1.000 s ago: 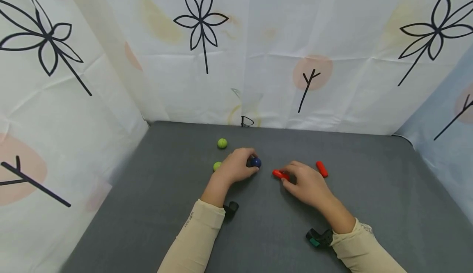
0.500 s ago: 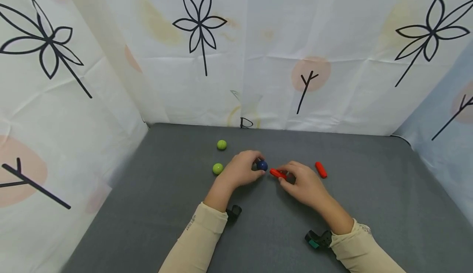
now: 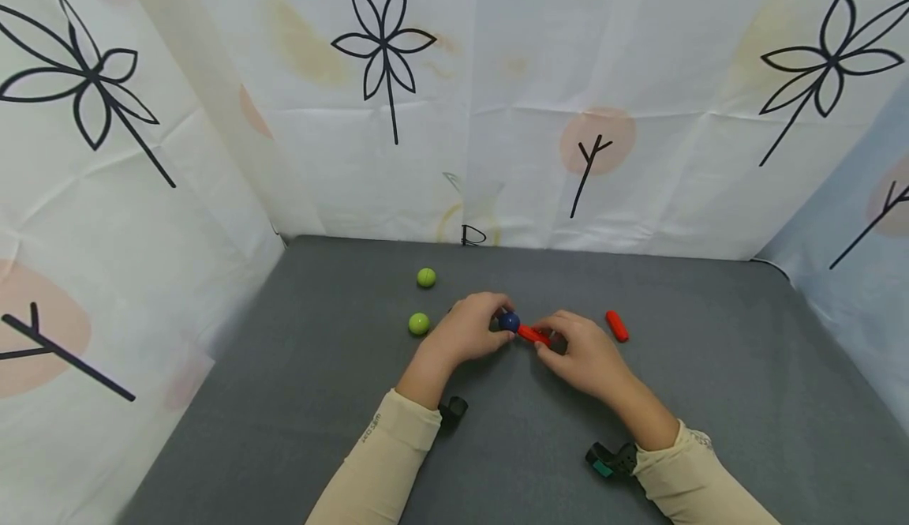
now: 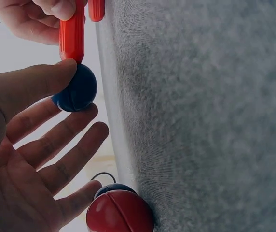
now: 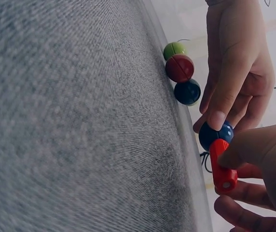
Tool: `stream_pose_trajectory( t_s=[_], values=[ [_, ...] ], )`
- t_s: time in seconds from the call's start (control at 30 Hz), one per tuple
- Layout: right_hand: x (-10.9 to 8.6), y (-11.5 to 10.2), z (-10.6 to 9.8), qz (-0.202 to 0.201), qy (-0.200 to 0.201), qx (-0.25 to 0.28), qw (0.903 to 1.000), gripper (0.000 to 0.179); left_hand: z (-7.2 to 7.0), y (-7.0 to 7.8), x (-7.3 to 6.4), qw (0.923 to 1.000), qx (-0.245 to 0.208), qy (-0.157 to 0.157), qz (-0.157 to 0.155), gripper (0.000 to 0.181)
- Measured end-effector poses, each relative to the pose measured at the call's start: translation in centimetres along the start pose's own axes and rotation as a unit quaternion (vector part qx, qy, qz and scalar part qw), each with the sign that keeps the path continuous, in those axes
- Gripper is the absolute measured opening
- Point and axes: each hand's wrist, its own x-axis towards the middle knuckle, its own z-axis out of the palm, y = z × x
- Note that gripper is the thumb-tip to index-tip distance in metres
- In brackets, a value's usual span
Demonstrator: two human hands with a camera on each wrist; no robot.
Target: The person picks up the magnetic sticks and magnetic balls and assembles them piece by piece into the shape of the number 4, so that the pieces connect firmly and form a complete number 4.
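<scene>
My left hand (image 3: 469, 329) pinches a glossy blue ball (image 4: 82, 89) between thumb and fingertips, with the other fingers spread. A short ribbed red rod (image 4: 72, 41) is pinched between the thumb and fingers of my right hand (image 3: 591, 355). One end of the rod meets the ball's surface, so the two line up; the rod's other end shows a small metal dot in the right wrist view. Both hands hold these pieces low over the grey table. Right of my right hand lies a second red rod (image 3: 617, 326).
Two green balls (image 3: 426, 277) (image 3: 419, 324) lie left of my left hand. A red ball (image 5: 180, 68) and another blue ball (image 5: 187, 92) sit in a row with a green one; my left hand hides them in the head view. Patterned white cloth (image 3: 525, 75) walls the grey table (image 3: 341, 430).
My left hand has moved right with the blue ball until it meets the red rod. My right hand shifted slightly left early on, then stayed put.
</scene>
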Motion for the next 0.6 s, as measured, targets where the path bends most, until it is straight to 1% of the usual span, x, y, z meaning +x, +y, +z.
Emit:
stream_pose_trajectory(
  t_s=[0.23, 0.33, 0.43, 0.6],
  values=[
    [-0.01, 0.04, 0.06, 0.005, -0.009, 0.002, 0.9999, 0.021, 0.24, -0.1, 0.05, 1.0, 0.006, 0.001, 0.004, 0.038],
    [-0.01, 0.06, 0.12, 0.009, -0.013, 0.01, 0.9998, 0.021, 0.27, -0.17, 0.03, 0.9999, 0.006, 0.002, 0.009, 0.038],
    [0.02, 0.16, 0.26, 0.012, -0.017, 0.029, 0.9994, 0.021, 0.26, -0.15, 0.01, 0.9999, 0.008, 0.002, 0.013, 0.038],
    [0.15, 0.27, 0.39, 0.032, -0.029, 0.083, 0.9956, 0.022, 0.27, -0.05, -0.01, 0.9999, 0.002, 0.001, 0.016, 0.037]
  ],
)
